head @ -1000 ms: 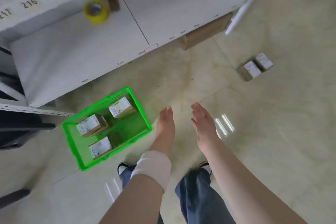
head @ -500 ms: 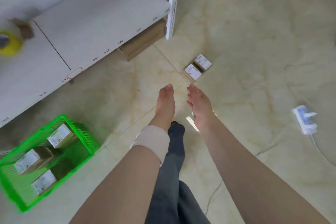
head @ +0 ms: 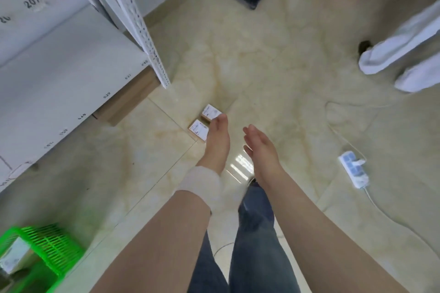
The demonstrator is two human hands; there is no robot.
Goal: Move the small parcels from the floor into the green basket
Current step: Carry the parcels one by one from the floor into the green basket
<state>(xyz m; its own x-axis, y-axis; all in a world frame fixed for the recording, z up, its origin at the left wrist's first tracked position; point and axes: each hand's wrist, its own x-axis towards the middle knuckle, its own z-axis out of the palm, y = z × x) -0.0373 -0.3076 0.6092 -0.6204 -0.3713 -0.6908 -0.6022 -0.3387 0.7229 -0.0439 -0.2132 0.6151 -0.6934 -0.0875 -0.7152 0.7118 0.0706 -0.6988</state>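
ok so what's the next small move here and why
Probably lower the left hand onto the nearer parcel and grip it. That hand is open, right at the two parcels on the floor, with the farther parcel by its fingertips; the right hand is open too.

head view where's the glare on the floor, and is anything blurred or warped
Head view: white glare streaks the floor between left hand and right hand; the green basket at lower left is soft and smeared; wide-angle distortion makes the shelf post lean.
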